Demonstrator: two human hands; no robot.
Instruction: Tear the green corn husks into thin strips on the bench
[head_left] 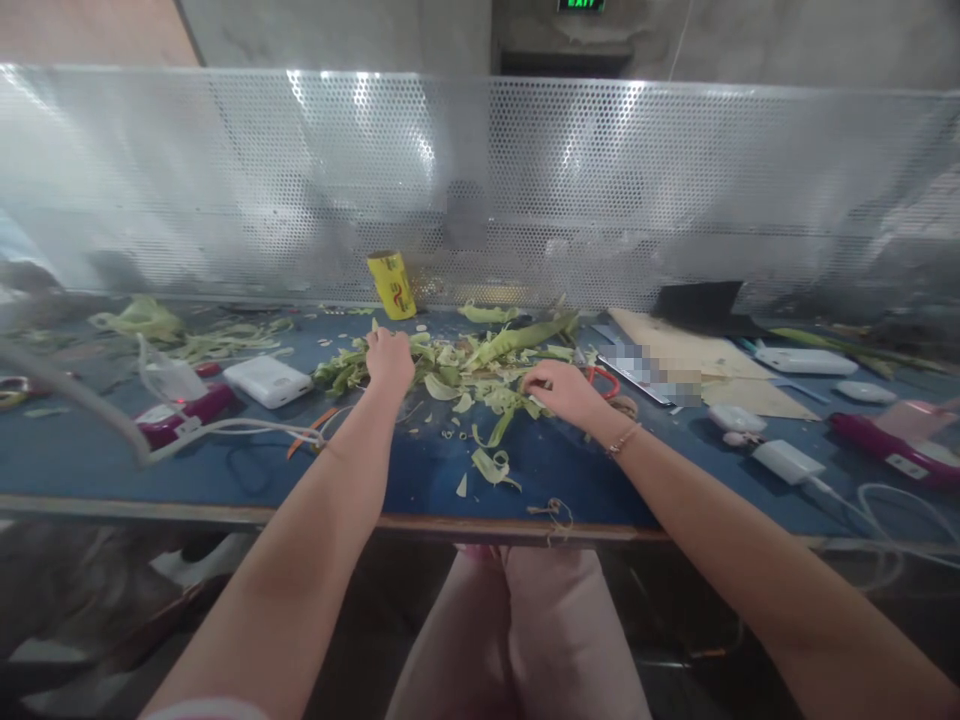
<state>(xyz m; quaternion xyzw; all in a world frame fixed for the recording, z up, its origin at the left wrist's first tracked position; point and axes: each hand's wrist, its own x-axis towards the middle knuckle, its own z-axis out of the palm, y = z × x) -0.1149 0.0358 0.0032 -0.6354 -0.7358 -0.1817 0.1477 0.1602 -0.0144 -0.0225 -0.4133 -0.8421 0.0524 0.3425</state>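
Observation:
A loose heap of pale green leaf scraps and stalks (450,365) spreads over the blue table in front of me. At the heap's left end is my left hand (390,357), its fingers closed together; a small green tip shows above them, but what they grip is mostly hidden. My right hand (561,390) bends over the right end, fingers curled in a pinch on a green leaf scrap (517,398). Behind the heap's right part lies a long green pod-like leaf piece (517,338). Curled peelings (493,466) lie nearer the front edge.
A tilted yellow printed cylinder (391,286) stands behind, before a perforated metal screen (562,180). Leftward are a white power bank (268,381) and a purple power strip (184,412) with cables. Rightward lie a phone (637,378), brown paper (690,345), a white charger (787,463) and another purple strip (892,448).

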